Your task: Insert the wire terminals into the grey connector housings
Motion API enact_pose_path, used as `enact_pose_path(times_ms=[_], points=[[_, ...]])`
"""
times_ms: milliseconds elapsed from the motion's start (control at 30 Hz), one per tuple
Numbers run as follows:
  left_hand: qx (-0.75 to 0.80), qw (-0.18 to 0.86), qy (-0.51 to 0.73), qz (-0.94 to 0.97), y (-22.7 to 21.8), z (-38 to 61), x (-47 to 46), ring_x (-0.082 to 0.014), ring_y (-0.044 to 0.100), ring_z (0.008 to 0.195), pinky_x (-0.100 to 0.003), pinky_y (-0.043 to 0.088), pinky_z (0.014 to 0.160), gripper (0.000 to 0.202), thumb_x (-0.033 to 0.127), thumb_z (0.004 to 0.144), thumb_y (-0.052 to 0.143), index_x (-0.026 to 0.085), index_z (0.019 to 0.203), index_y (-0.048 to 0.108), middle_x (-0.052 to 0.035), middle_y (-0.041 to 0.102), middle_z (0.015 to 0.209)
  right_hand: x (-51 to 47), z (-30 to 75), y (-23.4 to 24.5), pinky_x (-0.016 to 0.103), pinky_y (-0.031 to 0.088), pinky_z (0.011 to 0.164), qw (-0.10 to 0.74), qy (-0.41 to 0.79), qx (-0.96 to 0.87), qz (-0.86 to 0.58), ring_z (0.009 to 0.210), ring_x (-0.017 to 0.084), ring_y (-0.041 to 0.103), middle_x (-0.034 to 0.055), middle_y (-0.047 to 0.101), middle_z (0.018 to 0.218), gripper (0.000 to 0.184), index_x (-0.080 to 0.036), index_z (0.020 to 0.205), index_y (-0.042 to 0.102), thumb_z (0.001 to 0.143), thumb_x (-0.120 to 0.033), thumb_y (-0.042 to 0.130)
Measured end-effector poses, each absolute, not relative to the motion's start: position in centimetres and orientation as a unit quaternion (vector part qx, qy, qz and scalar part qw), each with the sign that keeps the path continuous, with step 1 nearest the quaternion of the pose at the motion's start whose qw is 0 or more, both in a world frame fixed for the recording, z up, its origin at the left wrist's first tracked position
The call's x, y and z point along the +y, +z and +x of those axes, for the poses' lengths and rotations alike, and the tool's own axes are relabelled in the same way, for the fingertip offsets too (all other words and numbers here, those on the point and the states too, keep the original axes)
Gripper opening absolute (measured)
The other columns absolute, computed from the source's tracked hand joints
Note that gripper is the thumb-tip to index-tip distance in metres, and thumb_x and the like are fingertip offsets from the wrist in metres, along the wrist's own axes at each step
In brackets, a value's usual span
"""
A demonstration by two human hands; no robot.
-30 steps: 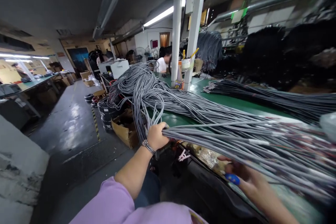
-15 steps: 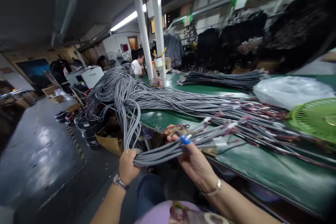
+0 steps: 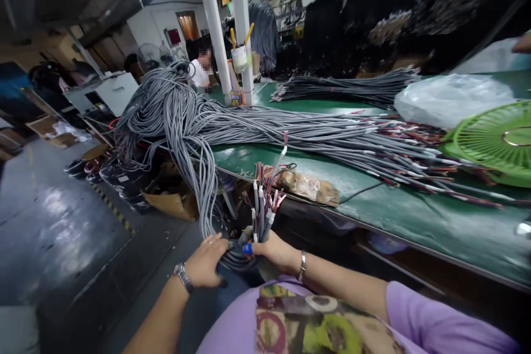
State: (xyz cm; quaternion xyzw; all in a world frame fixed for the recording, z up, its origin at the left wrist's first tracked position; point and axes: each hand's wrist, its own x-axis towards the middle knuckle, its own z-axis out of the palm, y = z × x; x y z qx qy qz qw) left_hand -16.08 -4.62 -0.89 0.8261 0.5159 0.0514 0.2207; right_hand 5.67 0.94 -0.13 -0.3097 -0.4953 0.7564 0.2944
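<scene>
Grey bundle (image 3: 260, 215) of cables, ends pointing upward: the person is holding it below the table (image 3: 415, 221) edge, just in front of the lap. The right hand (image 3: 276, 251), wearing a blue cap (image 3: 248, 249) on one fingertip, is clamping its fingers round the bundle just under the white-sleeved, red and black wire ends. The left hand (image 3: 205, 260) is curling its fingers over the loop where the bundle is bending down and back.

Judged from this grip, the ends are being gathered and levelled in the fist. A next move is calling for a firm right-hand hold, so that no end slips, and for slack from the strands hanging down out of the heap (image 3: 174, 105).

Surroundings: the heap is spreading along the table toward a green fan (image 3: 493, 141) and a plastic bag (image 3: 452, 99), with dark cables (image 3: 348, 88) lying behind. A taped block (image 3: 309, 187) is sitting at the table edge just above the ends, and a box (image 3: 172, 203) is standing on the floor beneath the hanging strands; both are crowding the path. A co-worker (image 3: 201, 66) is sitting well apart, beyond the posts (image 3: 215, 22).
</scene>
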Motion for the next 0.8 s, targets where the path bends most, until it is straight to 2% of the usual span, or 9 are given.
enact_pose_path(times_ms=[67, 133, 267, 367, 433, 500, 600, 733, 800], points=[[0.463, 0.335, 0.109, 0.813, 1.2, -15.3, -4.0, -0.0294, 0.055, 0.109, -0.046, 0.039, 0.098, 0.065, 0.039, 0.065, 0.071, 0.020, 0.124, 0.051, -0.0115, 0.060, 0.119, 1.1, 5.7, 0.0, 0.023, 0.041, 0.054, 0.279, 0.739, -0.527, -0.314, 0.054, 0.010, 0.049, -0.0029, 0.057, 0.056, 0.023, -0.015, 0.063, 0.057, 0.053, -0.024, 0.076], [0.437, 0.401, 0.211, 0.777, 2.5, -14.2, -3.3, -0.0250, 0.056, 0.109, -0.039, 0.041, 0.097, 0.061, 0.040, 0.075, 0.065, 0.020, 0.129, 0.047, -0.0114, 0.058, 0.123, 1.1, 5.8, 0.1, 0.023, 0.042, 0.055, 0.281, 0.725, -0.548, -0.309, 0.056, 0.009, 0.048, -0.0032, 0.057, 0.060, 0.023, -0.015, 0.065, 0.057, 0.053, -0.021, 0.075], [0.398, 0.447, 0.322, 0.733, 1.7, -11.4, -1.6, -0.0269, 0.053, 0.111, -0.041, 0.038, 0.099, 0.076, 0.046, 0.070, 0.070, 0.018, 0.134, 0.042, -0.0141, 0.056, 0.125, 0.9, 6.0, 0.5, 0.024, 0.045, 0.059, 0.299, 0.709, -0.574, -0.280, 0.062, 0.011, 0.051, -0.0014, 0.059, 0.070, 0.028, -0.016, 0.075, 0.058, 0.054, -0.023, 0.075], [0.307, 0.573, 0.365, 0.666, -0.4, -9.7, -0.4, -0.0281, 0.056, 0.107, -0.041, 0.041, 0.096, 0.094, 0.060, 0.065, 0.068, 0.016, 0.140, 0.033, -0.0154, 0.057, 0.121, 0.4, 6.8, 0.7, 0.028, 0.048, 0.064, 0.324, 0.671, -0.602, -0.287, 0.066, 0.014, 0.054, 0.0012, 0.060, 0.073, 0.026, -0.016, 0.078, 0.059, 0.063, -0.033, 0.072], [0.281, 0.596, 0.329, 0.677, -1.4, -9.1, 0.3, -0.0292, 0.057, 0.103, -0.040, 0.042, 0.094, 0.102, 0.059, 0.051, 0.077, 0.014, 0.135, 0.040, -0.0131, 0.062, 0.112, 0.0, 7.5, 0.8, 0.031, 0.050, 0.069, 0.339, 0.625, -0.635, -0.302, 0.069, 0.016, 0.057, 0.0029, 0.062, 0.074, 0.026, -0.017, 0.078, 0.060, 0.069, -0.040, 0.068], [0.287, 0.585, 0.265, 0.711, -1.9, -8.5, 0.7, -0.0281, 0.059, 0.097, -0.039, 0.043, 0.092, 0.096, 0.049, 0.042, 0.084, 0.015, 0.126, 0.052, -0.0082, 0.066, 0.101, -0.3, 8.2, 0.9, 0.034, 0.051, 0.076, 0.340, 0.579, -0.674, -0.309, 0.075, 0.018, 0.059, 0.0043, 0.064, 0.076, 0.027, -0.018, 0.080, 0.062, 0.073, -0.044, 0.065], [0.290, 0.582, 0.163, 0.742, -1.9, -7.8, 1.3, -0.0274, 0.061, 0.091, -0.038, 0.046, 0.089, 0.064, 0.043, 0.050, 0.081, 0.013, 0.105, 0.066, -0.0065, 0.068, 0.088, -0.5, 9.0, 1.4, 0.036, 0.051, 0.082, 0.305, 0.536, -0.729, -0.298, 0.084, 0.021, 0.062, 0.0050, 0.066, 0.079, 0.027, -0.020, 0.085, 0.065, 0.079, -0.046, 0.059], [0.284, 0.557, 0.146, 0.767, -1.4, -6.9, 2.0, -0.0256, 0.058, 0.106, -0.033, 0.043, 0.093, 0.058, 0.035, 0.062, 0.074, 0.015, 0.115, 0.061, -0.0080, 0.065, 0.112, -0.2, 9.7, 2.8, 0.035, 0.051, 0.085, 0.271, 0.500, -0.790, -0.231, 0.090, 0.021, 0.062, 0.0052, 0.068, 0.089, 0.029, -0.021, 0.098, 0.066, 0.079, -0.043, 0.061], [0.312, 0.528, 0.145, 0.776, -1.2, -6.6, 2.2, -0.0242, 0.059, 0.106, -0.030, 0.044, 0.091, 0.054, 0.032, 0.065, 0.071, 0.014, 0.115, 0.061, -0.0075, 0.065, 0.113, 0.5, 9.9, 3.7, 0.036, 0.050, 0.088, 0.272, 0.486, -0.803, -0.213, 0.093, 0.022, 0.062, 0.0057, 0.068, 0.096, 0.035, -0.021, 0.104, 0.064, 0.075, -0.042, 0.065]])
